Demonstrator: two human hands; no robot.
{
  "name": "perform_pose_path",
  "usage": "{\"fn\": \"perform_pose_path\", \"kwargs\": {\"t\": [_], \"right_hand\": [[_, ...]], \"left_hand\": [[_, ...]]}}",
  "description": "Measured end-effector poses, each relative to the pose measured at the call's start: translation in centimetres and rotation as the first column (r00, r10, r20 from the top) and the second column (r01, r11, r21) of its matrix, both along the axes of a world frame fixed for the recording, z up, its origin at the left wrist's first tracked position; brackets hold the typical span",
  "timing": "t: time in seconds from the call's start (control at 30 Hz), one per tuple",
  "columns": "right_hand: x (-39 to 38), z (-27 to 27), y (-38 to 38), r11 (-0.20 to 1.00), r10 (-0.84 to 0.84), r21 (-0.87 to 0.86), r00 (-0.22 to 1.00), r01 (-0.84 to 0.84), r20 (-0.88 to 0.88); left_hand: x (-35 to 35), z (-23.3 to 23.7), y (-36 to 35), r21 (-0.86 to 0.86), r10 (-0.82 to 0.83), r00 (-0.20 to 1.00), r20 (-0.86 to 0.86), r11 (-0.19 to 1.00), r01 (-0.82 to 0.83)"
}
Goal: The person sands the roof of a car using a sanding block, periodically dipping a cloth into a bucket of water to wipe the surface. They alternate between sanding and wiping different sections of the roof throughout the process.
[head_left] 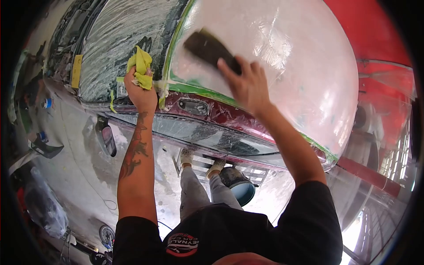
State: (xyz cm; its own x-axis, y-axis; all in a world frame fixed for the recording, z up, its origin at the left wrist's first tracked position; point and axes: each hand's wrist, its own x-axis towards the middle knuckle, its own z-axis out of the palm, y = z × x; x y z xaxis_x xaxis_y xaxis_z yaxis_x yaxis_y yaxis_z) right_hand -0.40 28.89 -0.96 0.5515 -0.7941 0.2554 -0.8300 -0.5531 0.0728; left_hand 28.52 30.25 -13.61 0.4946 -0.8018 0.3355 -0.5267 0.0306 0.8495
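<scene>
My left hand (142, 90) is closed around a crumpled yellow cloth (142, 62), held over the windshield (128, 31) close to the roof's taped corner. Streaks of whitish residue cover the glass. In my right hand (251, 86) is a dark sanding block (210, 48), slightly blurred by motion, over the pale, wet car roof (309, 53). My fingers grip the near end of the block, and its far end points up and left. Green masking tape (203, 91) runs along the roof's edges. Below it lies the dark red door frame (225, 108).
I stand on a metal step platform (201, 164), with a dark bucket (240, 185) beside my feet. The side mirror (107, 138) juts out at the left. A thin cord (99, 187) lies on the floor, and a plastic-wrapped item (44, 205) stands at lower left.
</scene>
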Motion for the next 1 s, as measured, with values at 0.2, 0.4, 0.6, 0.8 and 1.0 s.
{"fn": "perform_pose_path", "kwargs": {"t": [0.2,0.4,0.6,0.8,1.0], "right_hand": [[0.3,-0.8,-5.2,0.995,0.016,-0.102,1.000,-0.014,0.023],[-7.6,2.2,3.2,0.991,0.121,0.068,0.990,-0.116,-0.077],[-15.9,4.4,7.0,0.947,0.266,0.226,0.954,-0.231,-0.140],[-6.7,4.8,2.0,0.941,0.293,0.194,0.954,-0.278,-0.055],[-5.5,4.2,1.1,0.892,0.379,0.291,0.923,-0.346,-0.064]], "left_hand": [[-0.2,-0.3,-0.2,-0.056,0.001,0.990,-0.145,0.998,-0.009],[0.0,-0.5,-0.2,-0.048,-0.018,0.988,-0.151,0.999,0.011],[-0.1,-0.8,-0.4,-0.040,0.050,0.996,-0.080,0.998,-0.053],[0.2,-0.9,-0.5,-0.045,0.072,0.994,-0.085,0.996,-0.076],[0.1,-1.1,-0.3,-0.068,0.081,0.996,-0.049,0.994,-0.084]]}}
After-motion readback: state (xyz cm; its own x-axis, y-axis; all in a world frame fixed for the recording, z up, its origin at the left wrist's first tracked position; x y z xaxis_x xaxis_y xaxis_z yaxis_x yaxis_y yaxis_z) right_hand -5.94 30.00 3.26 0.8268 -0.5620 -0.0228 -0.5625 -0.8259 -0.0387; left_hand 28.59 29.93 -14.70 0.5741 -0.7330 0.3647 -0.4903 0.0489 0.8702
